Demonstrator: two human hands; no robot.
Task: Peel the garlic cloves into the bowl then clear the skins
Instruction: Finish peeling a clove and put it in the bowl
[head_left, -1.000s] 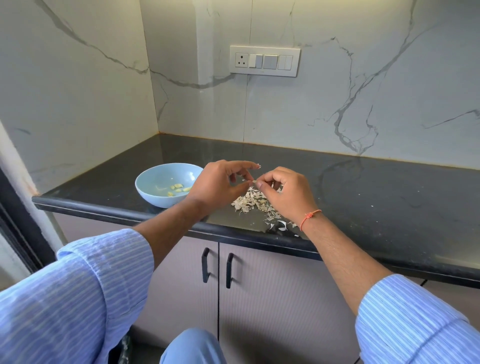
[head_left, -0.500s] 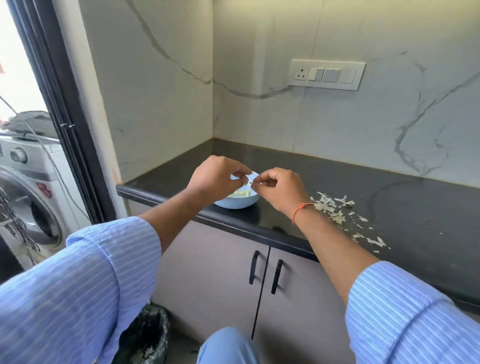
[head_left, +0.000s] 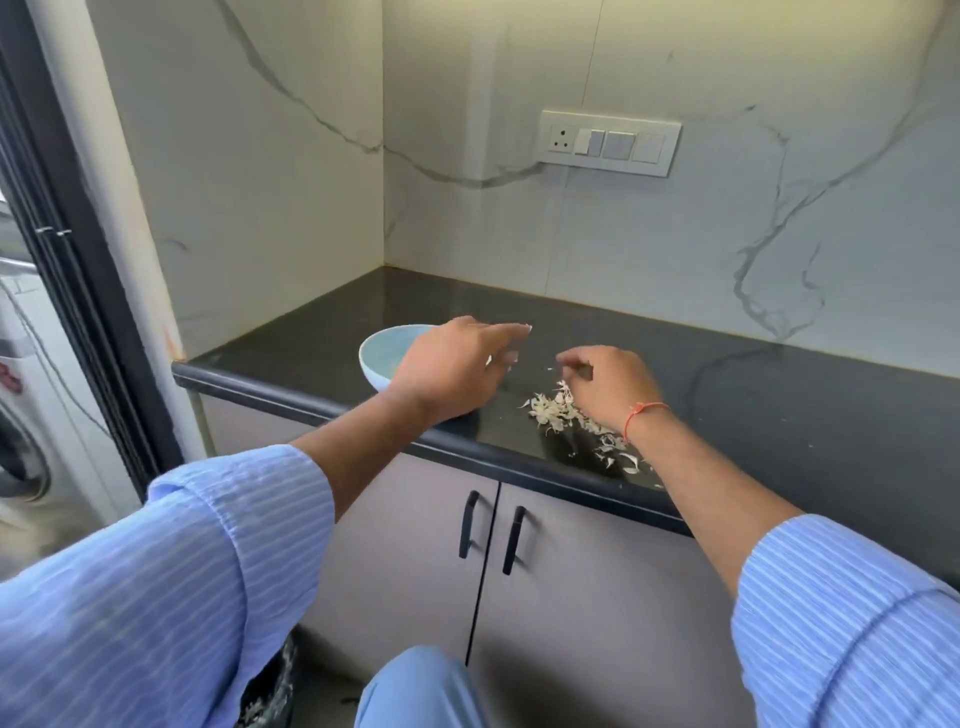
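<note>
A person's right hand (head_left: 608, 387), fingers curled and perhaps pinching a scrap too small to tell, is hovering directly over the garlic skins (head_left: 558, 410) strewn along the surface (head_left: 779, 415) edge, while the left hand (head_left: 457, 369), fingers loosely extended and holding nothing, is reaching in front of the blue bowl (head_left: 382, 351) further left.
</note>
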